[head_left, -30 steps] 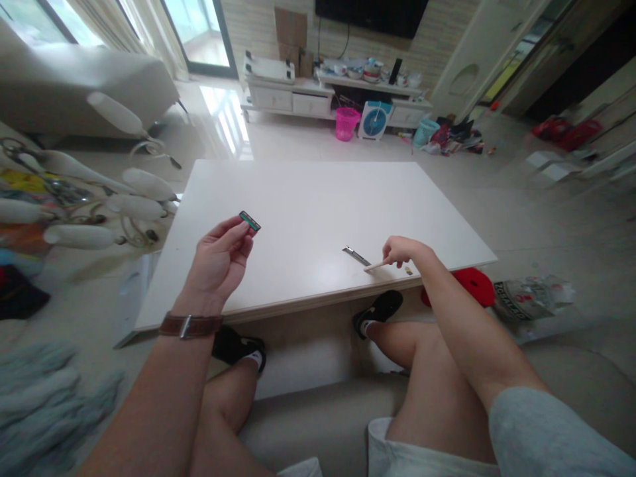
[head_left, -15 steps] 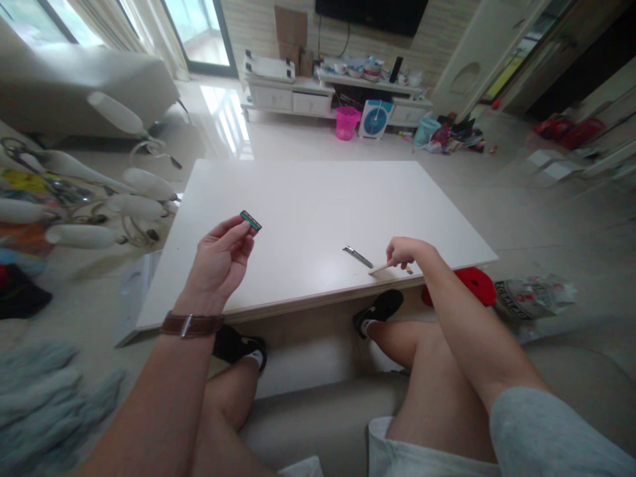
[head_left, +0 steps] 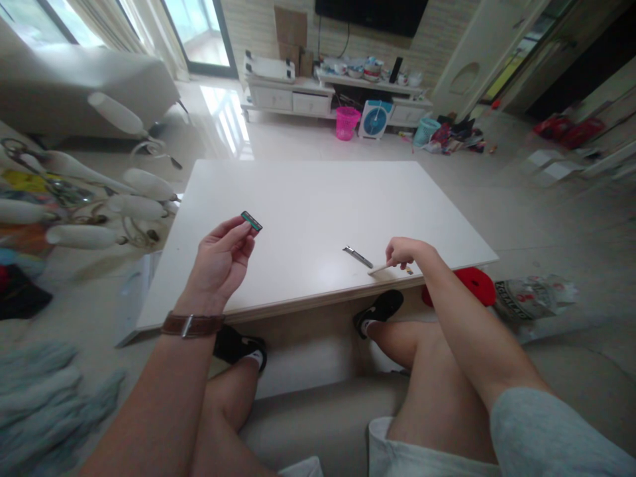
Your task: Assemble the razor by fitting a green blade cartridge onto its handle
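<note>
metal cutter [head_left: 358, 256] beside pale stick [head_left: 379, 269]

From here the green strip [head_left: 253, 220]'s marks are unreadable; the right grip [head_left: 401, 252] hides one end of the pale stick [head_left: 379, 269], and a brown scrap [head_left: 409, 270] nearby, perhaps wood, is too tiny to tell

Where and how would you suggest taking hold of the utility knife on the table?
Probably by the middle of the utility knife, pinched across its long sides from above: it is slim and lies flat on the table, its nearer end close to the wooden stick. Which end bears the blade is unclear.
</note>
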The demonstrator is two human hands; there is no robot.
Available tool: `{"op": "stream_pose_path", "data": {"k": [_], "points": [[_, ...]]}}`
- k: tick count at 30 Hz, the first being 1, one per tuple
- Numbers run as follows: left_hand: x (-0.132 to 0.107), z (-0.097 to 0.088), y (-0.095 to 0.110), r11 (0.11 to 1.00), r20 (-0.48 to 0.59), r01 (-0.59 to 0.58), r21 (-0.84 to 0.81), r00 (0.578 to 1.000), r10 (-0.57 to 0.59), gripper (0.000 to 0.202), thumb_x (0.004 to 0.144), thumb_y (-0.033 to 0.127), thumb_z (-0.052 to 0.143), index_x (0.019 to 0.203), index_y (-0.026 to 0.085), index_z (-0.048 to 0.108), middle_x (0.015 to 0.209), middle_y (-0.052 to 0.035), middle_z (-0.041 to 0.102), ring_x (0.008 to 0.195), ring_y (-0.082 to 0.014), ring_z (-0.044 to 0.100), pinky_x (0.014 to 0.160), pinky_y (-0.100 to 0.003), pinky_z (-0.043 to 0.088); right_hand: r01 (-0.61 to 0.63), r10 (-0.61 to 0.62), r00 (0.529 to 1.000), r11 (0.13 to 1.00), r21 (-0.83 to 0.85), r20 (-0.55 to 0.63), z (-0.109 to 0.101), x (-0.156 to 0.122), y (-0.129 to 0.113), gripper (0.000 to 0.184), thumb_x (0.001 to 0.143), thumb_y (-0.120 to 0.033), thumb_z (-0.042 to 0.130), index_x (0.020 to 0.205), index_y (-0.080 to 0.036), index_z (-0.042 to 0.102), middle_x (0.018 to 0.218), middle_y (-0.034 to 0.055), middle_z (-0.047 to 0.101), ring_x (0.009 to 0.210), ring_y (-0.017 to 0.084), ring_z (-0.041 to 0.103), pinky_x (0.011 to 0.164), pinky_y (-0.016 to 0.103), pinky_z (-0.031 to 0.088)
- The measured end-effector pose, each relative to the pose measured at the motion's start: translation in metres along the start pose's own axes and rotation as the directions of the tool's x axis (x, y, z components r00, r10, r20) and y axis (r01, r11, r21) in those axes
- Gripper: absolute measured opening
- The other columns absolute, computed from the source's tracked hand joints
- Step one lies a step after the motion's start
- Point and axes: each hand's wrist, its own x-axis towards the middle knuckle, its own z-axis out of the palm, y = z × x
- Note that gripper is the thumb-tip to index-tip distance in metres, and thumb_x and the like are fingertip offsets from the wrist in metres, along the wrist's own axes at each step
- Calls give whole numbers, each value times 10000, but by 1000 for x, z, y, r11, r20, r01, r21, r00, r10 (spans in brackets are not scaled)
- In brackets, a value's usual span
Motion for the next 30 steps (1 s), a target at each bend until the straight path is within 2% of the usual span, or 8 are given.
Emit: {"op": "stream_pose_path", "data": {"k": [14,22,26,30], "points": [[1,0,-2,1000,4,-8,13,1000,8,150,741,9,730,735,159,737,760,-22,722,672,-66,671,566,-80,532,57,-57,998,998,13,-3,4,0,-16,91,779,-166,729,859,-122,735,867,91,746,610,148,691,543,234,428],[-3,3,-19,998,50,24,52,998,-27,149,667,62,800,775,150,745,788,-30,736,718,-81,685,583,-102,526,167,-165,985,985,33,-56,10,7,-23,131,765,-227,753,812,-108,723,771,96,733,573,164,684,518,232,419],[-3,4,-28,995,89,43,85,995,-51,205,626,108,850,804,141,753,805,-40,739,743,-87,680,616,-124,521,308,-306,951,950,55,-39,33,5,-51,166,770,-274,750,801,-113,719,727,76,721,529,145,654,519,227,440],[-1,3,-29,991,75,56,124,995,-66,260,582,154,891,803,152,755,785,-31,729,728,-88,660,611,-146,505,474,-483,870,874,107,95,54,1,-86,153,716,-282,795,762,-150,732,694,27,719,555,134,665,575,214,473]]}}
